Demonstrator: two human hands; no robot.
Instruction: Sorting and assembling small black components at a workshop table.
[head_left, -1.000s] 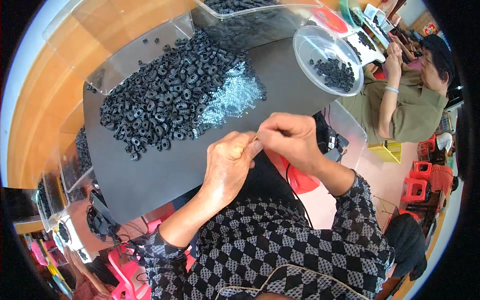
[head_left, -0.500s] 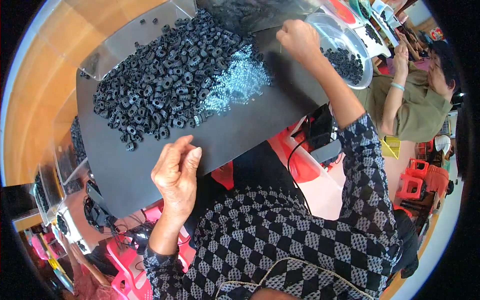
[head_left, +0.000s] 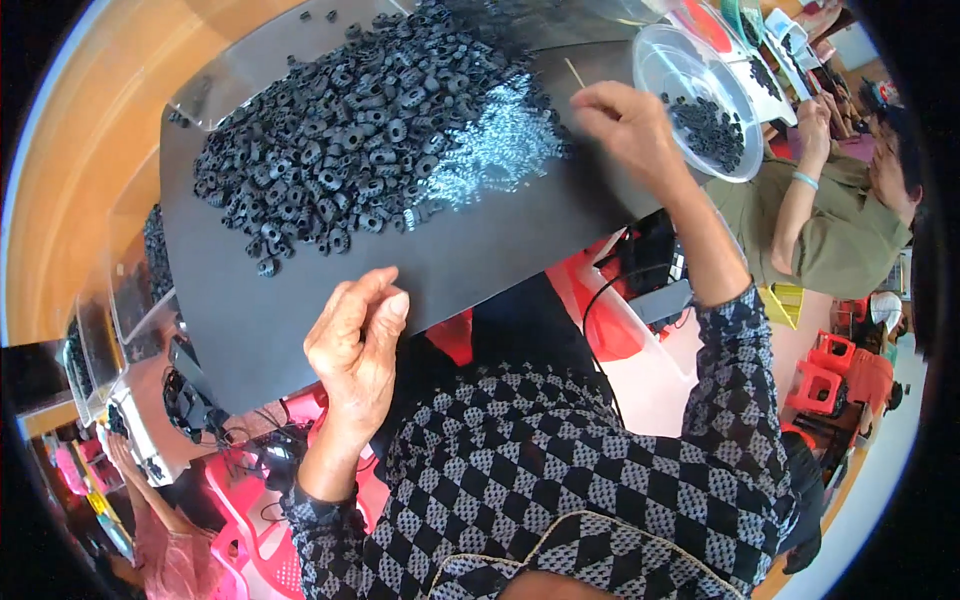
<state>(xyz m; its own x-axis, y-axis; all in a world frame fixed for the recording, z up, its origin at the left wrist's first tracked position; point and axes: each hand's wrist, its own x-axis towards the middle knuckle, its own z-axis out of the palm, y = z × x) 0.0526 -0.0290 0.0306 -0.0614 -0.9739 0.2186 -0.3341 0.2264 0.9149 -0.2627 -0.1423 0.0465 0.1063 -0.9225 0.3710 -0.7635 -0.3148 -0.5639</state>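
Observation:
Low over the near edge of the dark tabletop is my left hand (head_left: 352, 345). Its fingers are curled and the thumb lies close to the index finger; anything between them is too small to make out. To the right, my right hand (head_left: 632, 130) pinches a thin pale stick (head_left: 575, 73) that points up and away. A large heap of small black hollow plastic parts (head_left: 340, 140) covers the far left of the table. Against its right side lies a pile of small silvery springs (head_left: 495, 150), left of my right hand.
Beside my right hand stands a clear round tub (head_left: 745, 165) with black parts in it. Clear bins (head_left: 130, 300) line the left side. A person (head_left: 850, 220) in an olive top sits at the right. Red stools (head_left: 820, 385) stand behind, and cables (head_left: 195, 400) hang at lower left.
My right hand has moved down and slightly right, nearer the tub, and the thin stick now shows in its fingers. My left hand keeps nearly the same pose.

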